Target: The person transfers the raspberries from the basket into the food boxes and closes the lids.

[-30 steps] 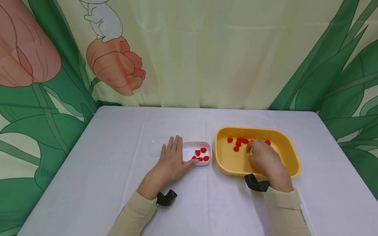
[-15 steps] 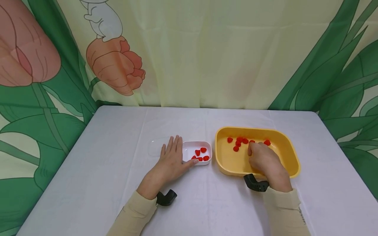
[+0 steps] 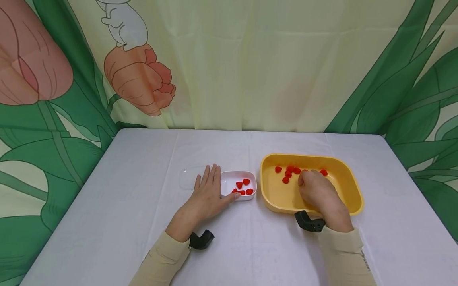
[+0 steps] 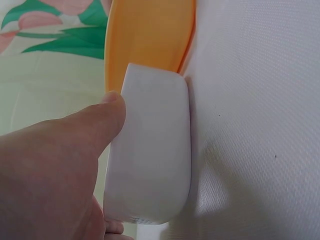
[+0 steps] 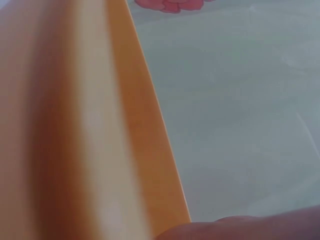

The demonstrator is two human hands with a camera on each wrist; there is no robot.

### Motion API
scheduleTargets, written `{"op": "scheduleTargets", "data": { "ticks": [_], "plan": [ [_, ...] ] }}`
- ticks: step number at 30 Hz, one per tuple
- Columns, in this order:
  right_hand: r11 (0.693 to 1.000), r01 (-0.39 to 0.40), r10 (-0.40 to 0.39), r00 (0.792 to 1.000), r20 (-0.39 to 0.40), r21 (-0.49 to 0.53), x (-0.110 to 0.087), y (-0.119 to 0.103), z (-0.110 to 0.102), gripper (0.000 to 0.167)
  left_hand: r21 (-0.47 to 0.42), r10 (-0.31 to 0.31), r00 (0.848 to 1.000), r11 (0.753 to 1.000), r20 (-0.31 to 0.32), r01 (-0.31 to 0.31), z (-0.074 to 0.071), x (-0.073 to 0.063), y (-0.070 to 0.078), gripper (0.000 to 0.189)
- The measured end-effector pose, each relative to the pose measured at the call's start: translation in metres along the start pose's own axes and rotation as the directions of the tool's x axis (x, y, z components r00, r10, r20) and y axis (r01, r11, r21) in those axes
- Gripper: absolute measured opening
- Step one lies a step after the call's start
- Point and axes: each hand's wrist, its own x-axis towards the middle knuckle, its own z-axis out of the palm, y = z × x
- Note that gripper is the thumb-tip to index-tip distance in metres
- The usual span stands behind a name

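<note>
A small white box (image 3: 226, 177) holds several small red pieces (image 3: 239, 185), some roughly heart-shaped. My left hand (image 3: 204, 198) lies flat along the box's left side with straight fingers, its thumb over the near rim. In the left wrist view the thumb (image 4: 107, 112) touches the upper edge of the white box (image 4: 150, 145). My right hand (image 3: 320, 192) reaches down into the yellow tray (image 3: 279, 198), its fingers curled near the tray's floor. Whatever lies under those fingertips is hidden. Several red pieces (image 3: 288, 174) are scattered in the tray's back half, around that hand.
A clear, thin lid-like piece (image 3: 189, 178) lies on the white tablecloth (image 3: 229, 246), left of the box and partly behind my left hand. The tray's raised rim (image 5: 155, 130) stands close to the right wrist camera. A printed curtain (image 3: 243, 71) hangs behind the table.
My right hand's fingers have drawn in more tightly, with the hand shifting slightly inside the tray; a red piece beside it is now partly uncovered. My left hand and the box stay put.
</note>
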Motion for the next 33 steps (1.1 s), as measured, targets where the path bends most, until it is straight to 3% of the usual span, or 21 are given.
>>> {"op": "scheduleTargets", "data": {
  "ticks": [18, 25, 33],
  "plan": [
    [0.993, 0.107, -0.101, 0.987, -0.123, 0.048, 0.001, -0.009, -0.003, 0.022, -0.007, 0.000, 1.000, 1.000, -0.001, 0.000, 0.000, 0.000, 0.000, 0.105],
    [0.991, 0.123, -0.113, 0.983, -0.147, 0.057, -0.004, -0.018, -0.006, 0.017, -0.004, -0.007, 1.000, 1.000, 0.006, 0.007, 0.001, 0.000, 0.000, 0.105],
    [0.984, 0.170, -0.157, 0.965, -0.209, 0.049, -0.009, -0.027, -0.006, 0.019, 0.013, 0.006, 1.000, 1.000, -0.001, -0.006, 0.000, 0.000, 0.000, 0.104]
  ]
}}
